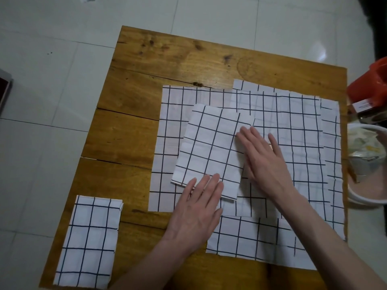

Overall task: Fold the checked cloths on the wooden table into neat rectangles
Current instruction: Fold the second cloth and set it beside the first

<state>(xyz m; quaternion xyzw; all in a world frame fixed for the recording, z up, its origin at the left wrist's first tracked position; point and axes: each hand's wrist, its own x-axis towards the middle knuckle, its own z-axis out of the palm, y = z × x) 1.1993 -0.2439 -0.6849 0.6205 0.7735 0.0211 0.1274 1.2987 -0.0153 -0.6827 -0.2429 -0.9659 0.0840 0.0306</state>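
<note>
Under both hands | folded cloth [211, 147] | left hand [196, 208], right hand [266, 160] flat, fingers spread

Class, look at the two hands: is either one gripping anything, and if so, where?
Nothing is gripped. The left hand and right hand lie flat, palms down, on the folded cloth.

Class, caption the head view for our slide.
Both hands flatten a folded cloth atop unfolded ones.
</note>
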